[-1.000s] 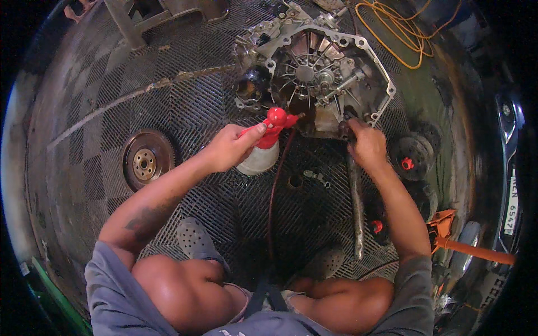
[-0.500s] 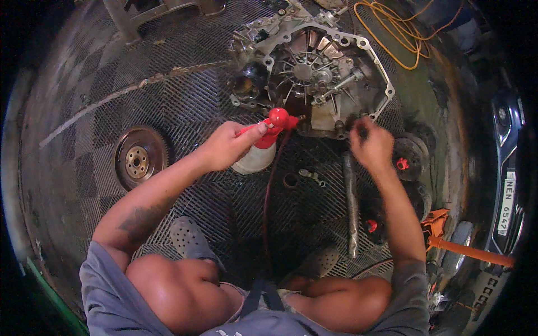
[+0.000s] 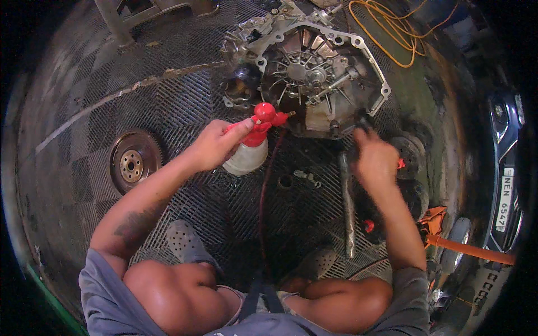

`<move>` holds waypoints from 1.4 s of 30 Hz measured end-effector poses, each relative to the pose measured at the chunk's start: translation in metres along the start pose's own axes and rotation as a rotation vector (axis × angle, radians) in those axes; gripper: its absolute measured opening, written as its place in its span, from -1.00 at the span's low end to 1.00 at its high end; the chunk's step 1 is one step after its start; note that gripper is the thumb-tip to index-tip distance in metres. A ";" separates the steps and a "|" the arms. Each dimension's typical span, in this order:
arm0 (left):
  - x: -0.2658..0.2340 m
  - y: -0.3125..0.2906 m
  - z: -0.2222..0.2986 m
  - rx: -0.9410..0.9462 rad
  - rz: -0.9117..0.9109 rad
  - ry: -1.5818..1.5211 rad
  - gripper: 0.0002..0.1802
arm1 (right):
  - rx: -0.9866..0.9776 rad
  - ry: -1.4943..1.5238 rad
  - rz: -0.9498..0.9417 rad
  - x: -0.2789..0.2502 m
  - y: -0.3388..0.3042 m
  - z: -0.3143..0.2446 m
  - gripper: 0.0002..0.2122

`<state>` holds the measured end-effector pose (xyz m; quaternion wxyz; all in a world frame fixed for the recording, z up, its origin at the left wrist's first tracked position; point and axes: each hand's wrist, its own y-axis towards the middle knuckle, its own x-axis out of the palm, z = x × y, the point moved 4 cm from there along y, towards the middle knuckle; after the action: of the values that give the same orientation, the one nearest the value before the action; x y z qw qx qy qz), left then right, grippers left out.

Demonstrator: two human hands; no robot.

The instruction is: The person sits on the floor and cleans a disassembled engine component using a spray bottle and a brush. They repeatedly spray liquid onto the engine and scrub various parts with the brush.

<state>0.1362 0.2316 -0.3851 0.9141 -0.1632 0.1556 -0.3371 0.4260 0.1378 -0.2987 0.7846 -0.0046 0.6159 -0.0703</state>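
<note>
My left hand (image 3: pixel 216 144) grips a red spray gun (image 3: pixel 263 115) with a whitish cup (image 3: pixel 246 159) under it. Its nozzle points right, toward the near rim of an open metal transmission housing (image 3: pixel 319 78). A thin dark red hose (image 3: pixel 263 199) hangs down from the gun. Close to the housing's lower right edge, my right hand (image 3: pixel 374 159) is closed and slightly blurred. A small dark thing (image 3: pixel 363 119) sticks out past its fingers, too unclear to name. Below that hand, a long metal bar (image 3: pixel 348 215) lies on the mat.
A toothed flywheel (image 3: pixel 133 161) lies at left. Between my feet and the housing are a small ring (image 3: pixel 285 181) and a metal bracket (image 3: pixel 308 178). Dark round parts (image 3: pixel 412 151) and an orange bar (image 3: pixel 471 250) sit at right, near a car bumper (image 3: pixel 499 185). A yellow cable (image 3: pixel 400 33) coils at the far right.
My right hand has drawn slightly nearer and to the right along the housing's rim. My left hand still holds the spray gun. The whole view has shifted slightly.
</note>
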 end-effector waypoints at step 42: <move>0.007 -0.008 0.013 0.134 -0.030 0.061 -0.38 | -0.068 -0.160 -0.096 0.013 0.036 -0.026 -0.68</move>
<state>0.1419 0.2238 -0.3710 0.9126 -0.0937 0.1582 -0.3651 0.4076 0.1740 -0.3205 0.8265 -0.0664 0.5522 -0.0863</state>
